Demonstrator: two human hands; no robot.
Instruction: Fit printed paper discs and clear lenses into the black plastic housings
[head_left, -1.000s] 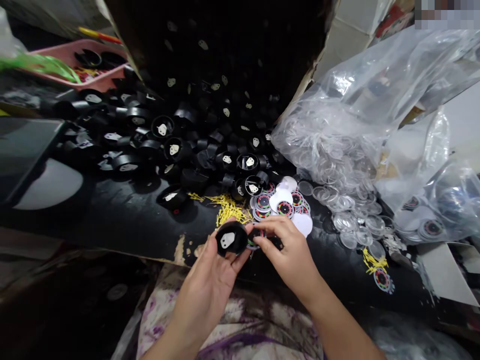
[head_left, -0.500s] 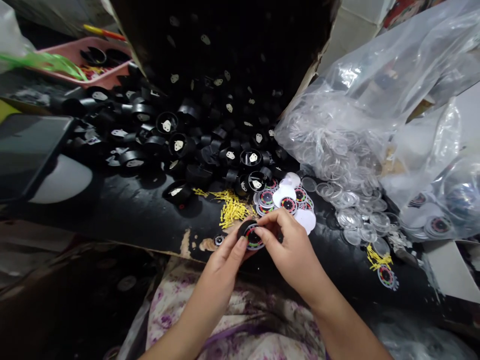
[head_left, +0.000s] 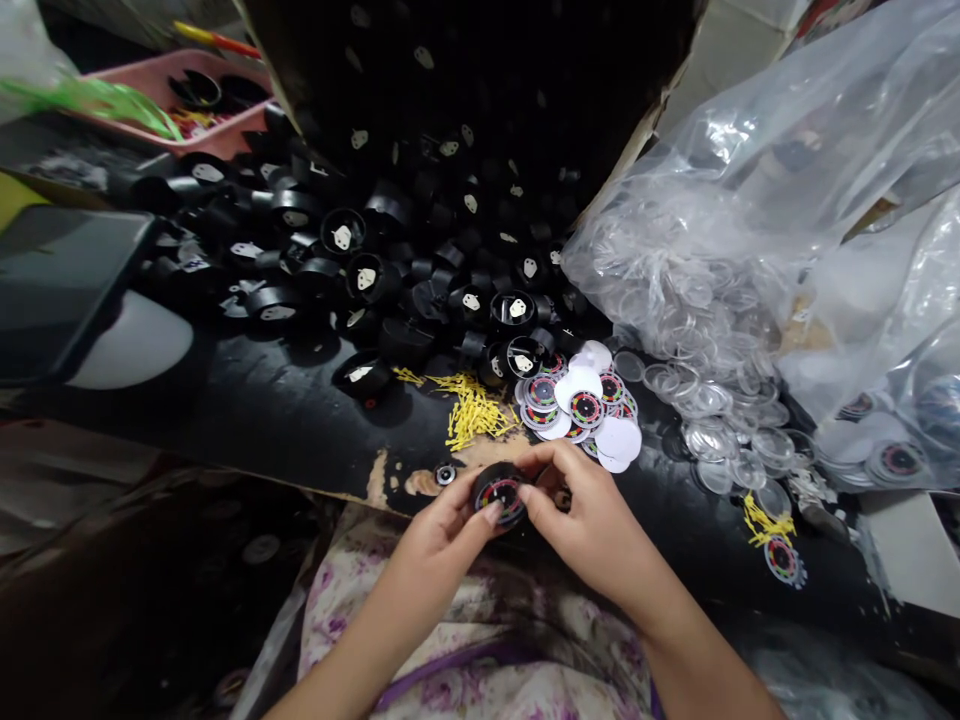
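Between my hands is a round black gauge housing (head_left: 491,478) with a printed dial disc in its face, marked in red, green and yellow. My left hand (head_left: 442,540) grips it from the left, thumb on the dial's lower edge. My right hand (head_left: 581,505) pinches the right side, thumb and index finger at the rim. Just beyond lie a heap of yellow pointers (head_left: 476,412) and a pile of dial discs (head_left: 585,408), some showing plain white backs. A small round part (head_left: 445,474) rests by my left fingers.
Many black housings (head_left: 367,280) spill from a large dark box at the back. Clear round lenses (head_left: 709,440) lie before a plastic bag (head_left: 675,240) on the right. A pink tray (head_left: 247,130) and a dark-screened device (head_left: 67,280) stand left. More yellow pointers (head_left: 766,522) lie at right.
The dial disc now lies flatter in the black housing, and my thumbs have shifted along its rim. The whole view has moved slightly, with the bench things appearing a little further right.
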